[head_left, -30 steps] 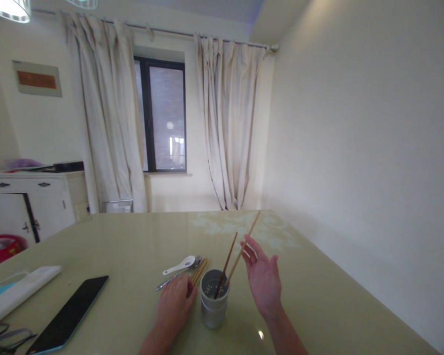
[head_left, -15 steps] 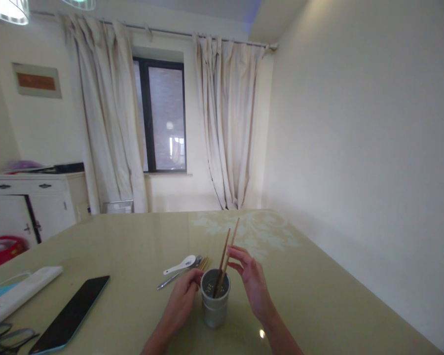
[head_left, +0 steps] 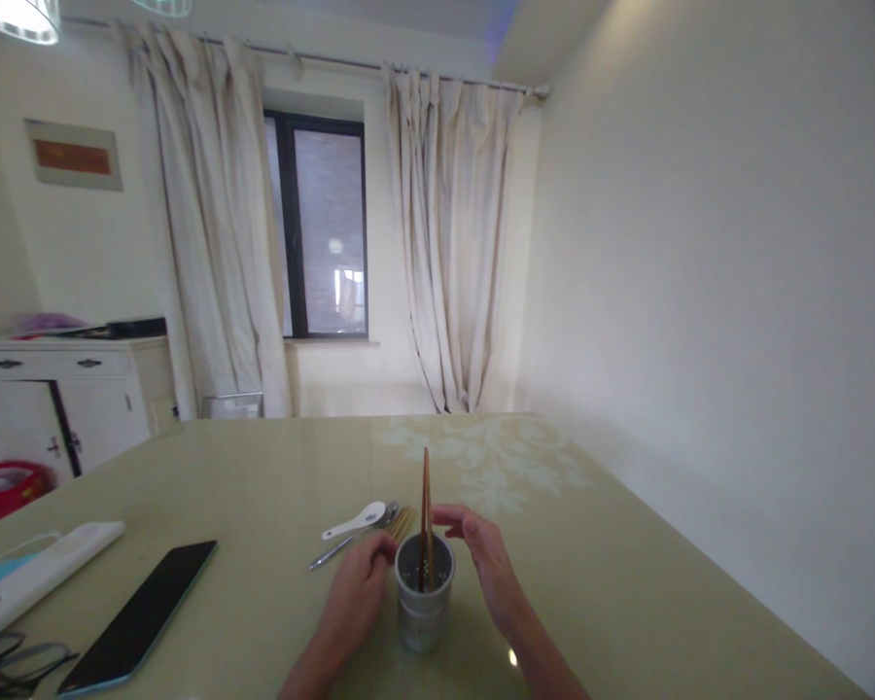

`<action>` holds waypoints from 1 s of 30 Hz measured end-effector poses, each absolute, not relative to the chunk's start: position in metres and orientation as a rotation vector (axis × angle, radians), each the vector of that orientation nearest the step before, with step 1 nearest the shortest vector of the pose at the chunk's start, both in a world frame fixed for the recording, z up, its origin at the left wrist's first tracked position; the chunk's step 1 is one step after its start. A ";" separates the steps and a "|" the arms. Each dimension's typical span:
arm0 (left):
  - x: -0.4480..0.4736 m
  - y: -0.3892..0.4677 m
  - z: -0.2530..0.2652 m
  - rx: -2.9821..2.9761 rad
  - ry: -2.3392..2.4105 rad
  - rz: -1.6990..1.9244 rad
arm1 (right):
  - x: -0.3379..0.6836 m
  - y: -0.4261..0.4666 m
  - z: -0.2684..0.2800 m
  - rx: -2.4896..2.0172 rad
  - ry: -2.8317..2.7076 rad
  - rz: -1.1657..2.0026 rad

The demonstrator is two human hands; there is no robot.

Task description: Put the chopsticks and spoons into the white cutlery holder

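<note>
A grey utensil cup with a perforated bottom stands upright on the table near me. Two brown wooden chopsticks lean in it, their upper ends close together. My left hand is at the cup's left side, its fingers curled against the rim; the fingertips are partly hidden. Just right of the chopsticks is my right hand, fingers loosely bent and apart, with nothing held. Behind my left hand lie a white spoon, a metal utensil and several lighter chopsticks.
At left on the glossy greenish table are a black-screened phone, a white power strip-like object and eyeglasses. A wall runs along the right. A white cabinet and a red basin stand beyond the table.
My right hand has let go of the lighter chopstick and drawn slightly down. The chopsticks have swung left and now stand nearly upright together. My left hand stays by the cup.
</note>
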State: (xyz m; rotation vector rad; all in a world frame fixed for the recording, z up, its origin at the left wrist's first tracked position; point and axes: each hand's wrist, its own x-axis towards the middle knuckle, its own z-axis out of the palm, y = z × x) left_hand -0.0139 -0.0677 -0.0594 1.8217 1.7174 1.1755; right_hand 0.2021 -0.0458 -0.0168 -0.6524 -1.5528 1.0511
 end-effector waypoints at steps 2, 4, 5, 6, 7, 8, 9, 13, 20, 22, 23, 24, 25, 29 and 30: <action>-0.017 -0.068 -0.062 1.897 1.878 1.129 | 0.202 -0.047 -0.017 -0.676 -1.541 1.042; -0.020 -0.069 -0.064 1.988 2.023 1.004 | 0.201 -0.047 -0.021 -0.701 -1.522 1.048; -0.020 -0.069 -0.064 2.027 2.073 0.923 | 0.200 -0.046 -0.025 -0.714 -1.508 1.056; -0.020 -0.070 -0.065 2.057 2.106 0.842 | 0.198 -0.044 -0.029 -0.733 -1.487 1.067; -0.020 -0.070 -0.064 2.073 2.130 0.771 | 0.196 -0.042 -0.034 -0.757 -1.458 1.083; -0.020 -0.071 -0.064 2.082 2.143 0.714 | 0.194 -0.039 -0.040 -0.788 -1.424 1.103; -0.019 -0.071 -0.063 2.084 2.151 0.670 | 0.191 -0.035 -0.045 -0.826 -1.388 1.128; -0.017 -0.073 -0.060 2.079 2.199 0.548 | 0.182 -0.024 -0.061 -0.929 -1.361 1.228; -0.014 -0.067 -0.066 2.022 2.026 0.782 | 0.177 -0.029 -0.058 -0.857 -1.516 1.222; -0.011 -0.064 -0.068 1.912 1.907 0.898 | 0.174 -0.032 -0.058 -0.819 -1.522 1.278; -0.009 -0.063 -0.068 1.864 1.855 0.945 | 0.172 -0.033 -0.058 -0.807 -1.505 1.318; -0.007 -0.062 -0.069 1.832 1.809 0.989 | 0.170 -0.033 -0.058 -0.796 -1.480 1.359; -0.006 -0.062 -0.068 1.816 1.772 1.034 | 0.170 -0.032 -0.058 -0.787 -1.444 1.385; -0.010 -0.063 -0.065 1.818 1.803 1.167 | 0.185 -0.020 -0.049 -0.787 -1.212 1.183; -0.013 -0.063 -0.065 1.830 1.886 1.158 | 0.195 -0.017 -0.045 -0.790 -1.141 1.062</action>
